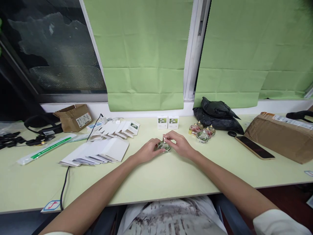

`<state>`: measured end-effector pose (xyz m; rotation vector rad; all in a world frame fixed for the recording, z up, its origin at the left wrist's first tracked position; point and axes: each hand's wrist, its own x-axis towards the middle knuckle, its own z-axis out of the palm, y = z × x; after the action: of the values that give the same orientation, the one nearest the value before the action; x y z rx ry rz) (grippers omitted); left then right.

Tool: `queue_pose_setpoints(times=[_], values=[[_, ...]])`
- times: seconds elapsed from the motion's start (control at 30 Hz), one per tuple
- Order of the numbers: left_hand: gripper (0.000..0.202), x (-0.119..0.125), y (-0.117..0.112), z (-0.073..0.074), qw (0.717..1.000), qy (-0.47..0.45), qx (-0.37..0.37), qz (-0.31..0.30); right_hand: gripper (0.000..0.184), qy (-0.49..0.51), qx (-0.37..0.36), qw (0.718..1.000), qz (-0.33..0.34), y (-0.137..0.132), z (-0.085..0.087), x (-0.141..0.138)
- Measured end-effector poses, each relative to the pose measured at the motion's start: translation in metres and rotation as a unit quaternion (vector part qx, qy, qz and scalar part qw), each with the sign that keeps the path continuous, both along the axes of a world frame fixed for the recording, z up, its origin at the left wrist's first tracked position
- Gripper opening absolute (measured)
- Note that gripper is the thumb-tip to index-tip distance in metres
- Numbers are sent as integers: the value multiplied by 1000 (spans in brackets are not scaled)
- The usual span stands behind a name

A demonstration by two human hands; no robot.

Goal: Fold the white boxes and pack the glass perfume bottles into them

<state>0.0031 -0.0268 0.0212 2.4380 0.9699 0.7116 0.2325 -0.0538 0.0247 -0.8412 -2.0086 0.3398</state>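
A small round, clear bottle-like item (166, 147) with green contents is between my two hands, just above or on the table. My left hand (149, 151) grips its left side, with thumb and fingers closed round it. At its top, my right hand (180, 145) pinches a small pale piece (164, 139); the fingertips partly hide what this is. Behind my hands, two small white boxes (162, 122) with green pictures stand upright side by side. To the right lie several similar round clear items (196, 128) with pink or green contents, some with gold-coloured caps.
On the left, flattened white boxes (97, 151) and more white cartons (116, 129) lie overlapping, near an open brown box (73, 118) and a black cable (65, 186). On the right are black plastic bags (217, 116), a phone (254, 147) and a brown parcel (281, 137).
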Motion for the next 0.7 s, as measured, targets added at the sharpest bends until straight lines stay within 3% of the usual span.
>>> queue_pose_setpoints(times=[0.7], values=[[44, -2, 3, -4, 1000, 12, 11, 6, 19, -40, -5, 999, 6, 3, 3, 0]])
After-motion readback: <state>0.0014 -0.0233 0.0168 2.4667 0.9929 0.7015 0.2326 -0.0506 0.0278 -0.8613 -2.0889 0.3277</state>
